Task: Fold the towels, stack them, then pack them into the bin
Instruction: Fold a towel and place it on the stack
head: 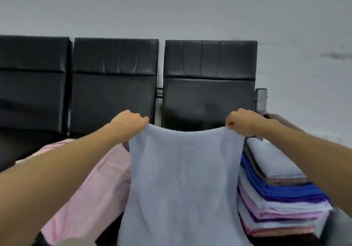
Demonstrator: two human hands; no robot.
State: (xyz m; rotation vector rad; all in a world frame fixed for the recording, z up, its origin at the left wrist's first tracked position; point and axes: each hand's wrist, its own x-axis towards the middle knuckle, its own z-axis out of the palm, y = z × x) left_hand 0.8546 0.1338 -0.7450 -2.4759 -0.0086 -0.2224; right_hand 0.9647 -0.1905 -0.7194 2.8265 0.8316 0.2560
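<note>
A person holds a pale blue towel (182, 179) up by its top edge, one hand at each upper corner. The left hand (129, 121) grips the left corner, its fingers (142, 120) curled tight round the cloth. The right hand (242, 123) pinches the right corner in the same way, knuckles up. Both arms reach forward from the bottom corners of the view. The top edge sags a little between the two hands, and the rest of the towel hangs down flat and open, running out of view at the bottom.

Behind the towel stands a row of black padded seats (114, 85) against a grey wall (171, 7), with a metal armrest (261, 99) at the right end of the row. A pink towel (91, 188) lies loose and rumpled to the left, partly under the left forearm and partly hidden by the hanging towel. To the right, just beside the hanging towel, is a stack of folded towels (282, 192): a pale blue one on top, then brownish, deep blue, purple, white and pink layers below. The right forearm passes over the stack's far side
</note>
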